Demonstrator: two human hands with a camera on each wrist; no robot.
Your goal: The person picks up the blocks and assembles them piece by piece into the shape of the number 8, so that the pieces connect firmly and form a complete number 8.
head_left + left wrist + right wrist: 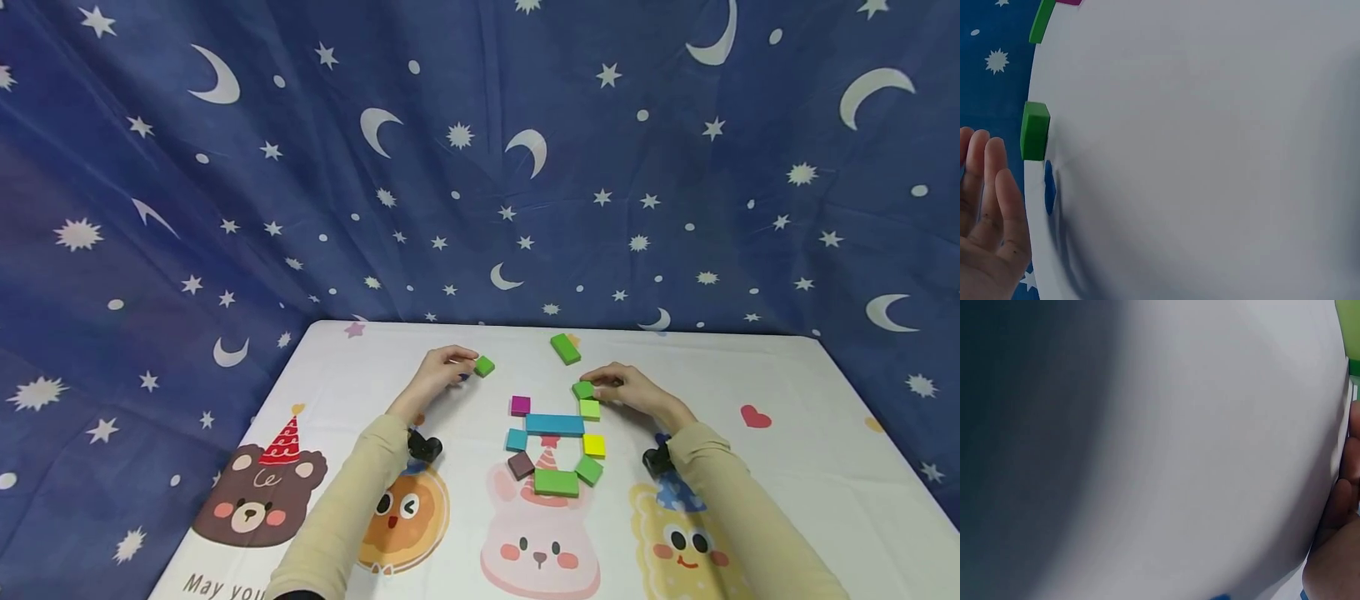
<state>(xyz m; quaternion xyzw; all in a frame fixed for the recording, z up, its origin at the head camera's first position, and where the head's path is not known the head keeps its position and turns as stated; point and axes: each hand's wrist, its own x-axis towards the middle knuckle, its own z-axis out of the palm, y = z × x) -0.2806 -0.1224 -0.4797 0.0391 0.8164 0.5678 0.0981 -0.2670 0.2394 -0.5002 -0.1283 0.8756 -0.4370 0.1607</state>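
Observation:
Beside a small green block (483,366) on the white tabletop is my left hand (444,372). In the left wrist view its fingers (994,159) are relaxed and apart from that green block (1035,131). My right hand (628,390) pinches another green block (583,389) at its top and right sides, just behind a lime-green block (589,409). Part of this grip is cut off in the right wrist view, where only some fingers (1352,459) show at the edge.
Blocks form an outline: a long blue block (555,425), a magenta one (521,406), a teal one (517,440), a yellow one (594,447), a brown one (521,466) and two green ones (557,482). Another green block (566,349) lies farther back, near the starry curtain (480,167).

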